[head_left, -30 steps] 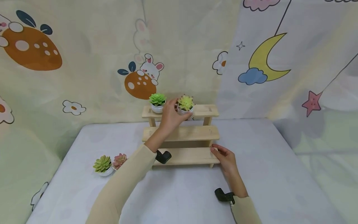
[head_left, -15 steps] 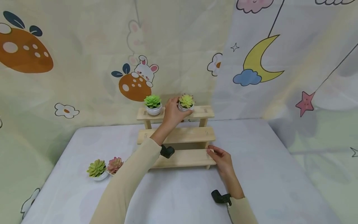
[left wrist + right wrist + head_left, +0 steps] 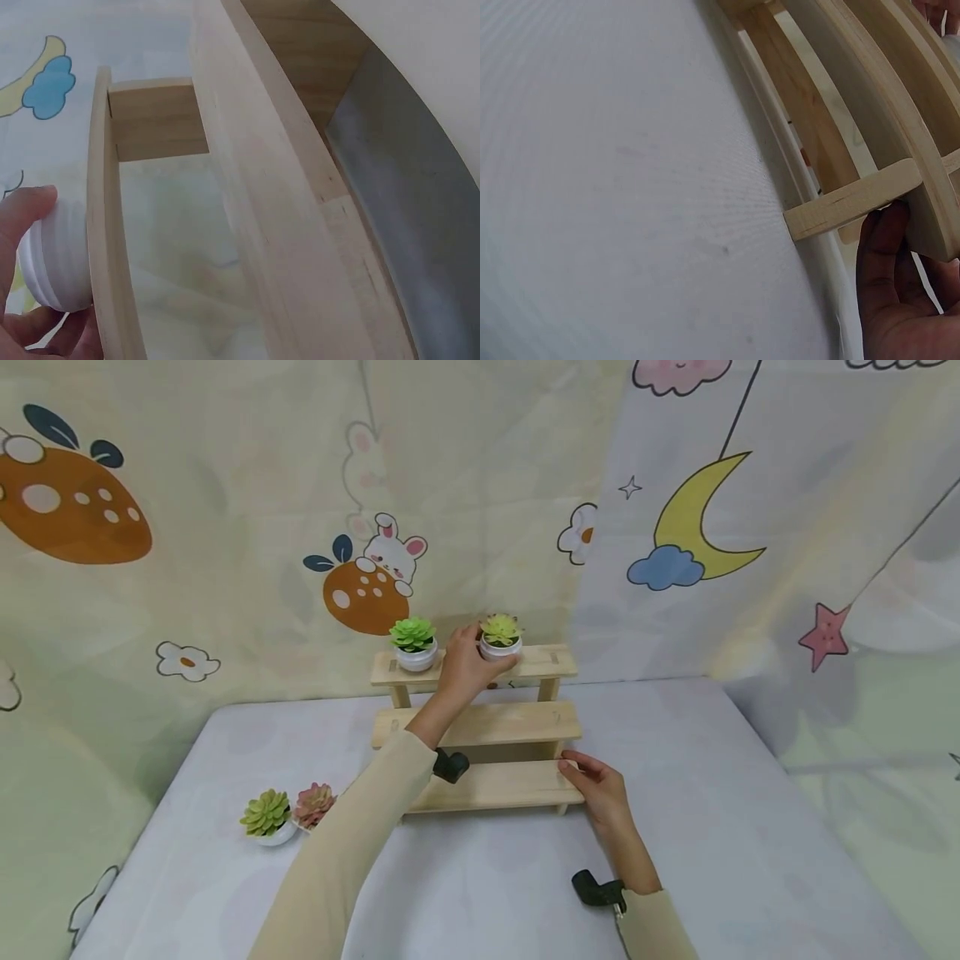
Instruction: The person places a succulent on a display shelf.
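A three-step wooden shelf stand [image 3: 487, 722] stands at the back of the table. My left hand [image 3: 467, 670] reaches to its top step and grips the white pot of a yellow-green succulent [image 3: 500, 635]. In the left wrist view, thumb and fingers are around that white pot [image 3: 66, 259], whose base meets the top board. Left of it on the same step sits a bright green potted succulent [image 3: 413, 643]. My right hand [image 3: 602, 791] holds the right end of the bottom step; in the right wrist view, its fingers [image 3: 881, 259] curl at the board's end.
At the table's left are an olive-green potted succulent [image 3: 268, 817] and a pink one [image 3: 313, 806], the latter partly hidden by my left sleeve [image 3: 352, 852]. A patterned cloth backdrop [image 3: 480, 485] hangs behind the white-covered table [image 3: 675, 760].
The yellow-green succulent has shifted slightly right along the top step in my left hand. My right hand keeps its hold on the bottom step. The head view has shifted a little.
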`<state>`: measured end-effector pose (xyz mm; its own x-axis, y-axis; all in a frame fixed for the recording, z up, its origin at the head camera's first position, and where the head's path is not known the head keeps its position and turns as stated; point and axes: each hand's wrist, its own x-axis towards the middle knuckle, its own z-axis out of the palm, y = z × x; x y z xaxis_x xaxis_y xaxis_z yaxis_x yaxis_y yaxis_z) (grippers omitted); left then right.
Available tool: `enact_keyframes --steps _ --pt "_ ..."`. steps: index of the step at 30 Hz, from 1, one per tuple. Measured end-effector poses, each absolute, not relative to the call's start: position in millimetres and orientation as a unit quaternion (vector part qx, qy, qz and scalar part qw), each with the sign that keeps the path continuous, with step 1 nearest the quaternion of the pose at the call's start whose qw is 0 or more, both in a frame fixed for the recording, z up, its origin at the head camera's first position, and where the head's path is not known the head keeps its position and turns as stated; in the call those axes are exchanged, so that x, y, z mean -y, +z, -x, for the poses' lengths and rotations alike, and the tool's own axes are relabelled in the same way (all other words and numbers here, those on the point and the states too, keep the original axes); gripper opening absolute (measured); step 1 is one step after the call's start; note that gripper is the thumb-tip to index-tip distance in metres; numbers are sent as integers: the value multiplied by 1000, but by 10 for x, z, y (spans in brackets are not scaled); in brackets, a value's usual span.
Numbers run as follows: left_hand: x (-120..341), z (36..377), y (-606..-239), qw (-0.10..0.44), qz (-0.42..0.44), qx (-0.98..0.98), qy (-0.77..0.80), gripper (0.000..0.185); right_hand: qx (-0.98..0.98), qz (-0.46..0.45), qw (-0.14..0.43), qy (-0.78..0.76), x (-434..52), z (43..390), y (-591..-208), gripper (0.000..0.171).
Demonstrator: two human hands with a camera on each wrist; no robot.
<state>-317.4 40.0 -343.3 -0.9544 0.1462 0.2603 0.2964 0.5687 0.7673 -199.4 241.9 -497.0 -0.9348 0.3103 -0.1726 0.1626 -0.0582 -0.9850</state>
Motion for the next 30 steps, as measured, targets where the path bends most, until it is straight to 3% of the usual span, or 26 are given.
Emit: enact_keyframes --steps 9,16,23,30 --pt "-277 3183 -3422 79 120 888 -437 80 672 163 54 720 -2338 2023 -4973 36" --pt "-153 3125 -3512 61 88 847 -521 88 674 166 35 719 -2264 2002 -4978 40" --pt "-111 3009 -3523 82 95 845 -520 89 675 167 30 718 -2280 2007 -4964 40" --pt "-59 2786 -3532 107 128 813 -558 80 672 180 40 717 -2395 1985 -4923 16"
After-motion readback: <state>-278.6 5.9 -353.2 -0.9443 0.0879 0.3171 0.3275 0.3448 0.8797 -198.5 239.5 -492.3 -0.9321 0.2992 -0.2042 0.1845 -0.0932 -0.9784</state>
